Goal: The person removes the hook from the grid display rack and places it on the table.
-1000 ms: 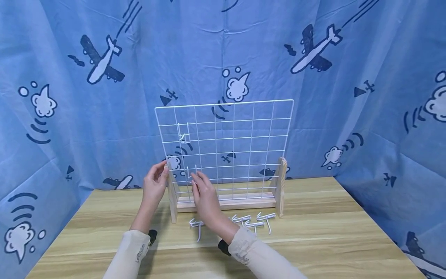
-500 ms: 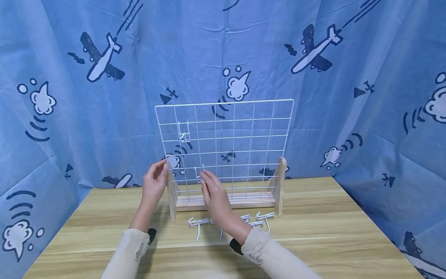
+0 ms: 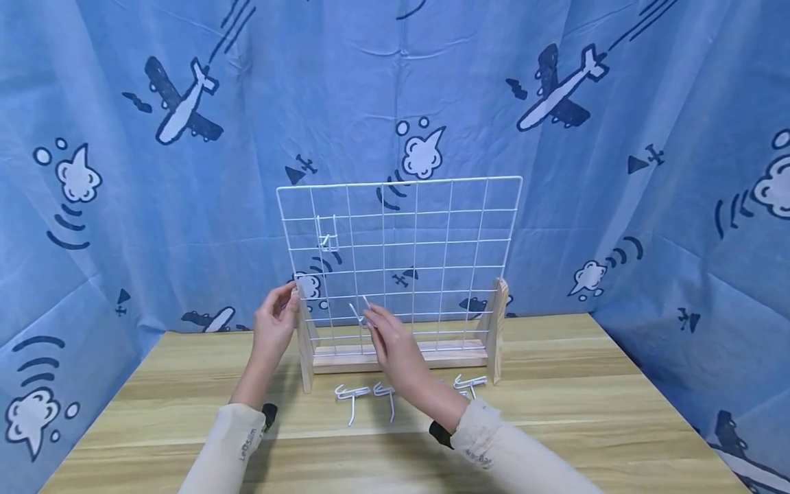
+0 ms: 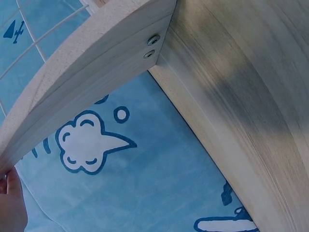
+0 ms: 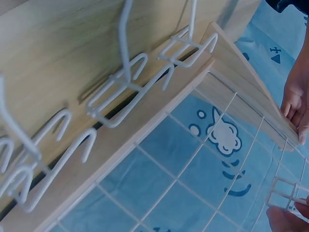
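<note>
A white wire grid panel (image 3: 415,213) stands upright in a wooden base. My left hand (image 3: 274,319) holds the top of the left wooden side piece (image 3: 305,353); the left wrist view shows its fingertips (image 4: 13,205) at the edge of that piece. In front of the grid's lower left part, my right hand (image 3: 398,346) pinches a white wire hook (image 3: 356,313) between thumb and fingers. Its two prongs point up, leaning left. Whether this hook touches the grid cannot be made out. Another white hook (image 3: 328,241) hangs on the grid's upper left.
Several more white hooks, one (image 3: 352,394) at the left end, lie on the wooden table (image 3: 345,460) before the base, partly behind my right forearm. The right wooden side piece (image 3: 498,329) stands at the grid's other end. A blue patterned curtain (image 3: 395,89) surrounds the table.
My right hand has moved right and slightly down along the grid with its hook, whose prongs have tilted to the left. The left hand has stayed on the wooden side piece.
</note>
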Available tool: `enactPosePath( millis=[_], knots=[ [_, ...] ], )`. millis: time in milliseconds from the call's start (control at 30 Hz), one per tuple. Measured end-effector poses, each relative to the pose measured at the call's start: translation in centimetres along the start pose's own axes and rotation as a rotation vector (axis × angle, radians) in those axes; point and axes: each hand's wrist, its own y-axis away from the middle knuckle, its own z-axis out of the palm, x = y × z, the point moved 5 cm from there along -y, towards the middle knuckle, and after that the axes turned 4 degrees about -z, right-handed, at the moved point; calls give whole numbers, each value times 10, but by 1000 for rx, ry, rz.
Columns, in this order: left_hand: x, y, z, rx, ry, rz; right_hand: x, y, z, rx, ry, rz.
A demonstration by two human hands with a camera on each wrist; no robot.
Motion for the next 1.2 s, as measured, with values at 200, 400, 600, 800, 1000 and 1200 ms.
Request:
enactPosePath(
  millis=[200, 400, 600, 800, 1000, 1200],
  knots=[
    [6, 4, 2, -10, -17, -1, 2, 6, -8, -40, 23, -17],
    [4, 4, 2, -13, -34, -12, 1, 10, -15, -44, 21, -81],
    [4, 5, 1, -9, -29, -12, 4, 16, -21, -59, 34, -138],
    [1, 4, 2, -9, -39, -12, 8, 27, -26, -115, 52, -169],
    [-9, -1, 1, -4, -29, 6, 7, 35, -32, -191, 106, -258],
    [7, 4, 1, -3, -40, 0, 8, 45, -36, -255, 193, -333]
  ],
)
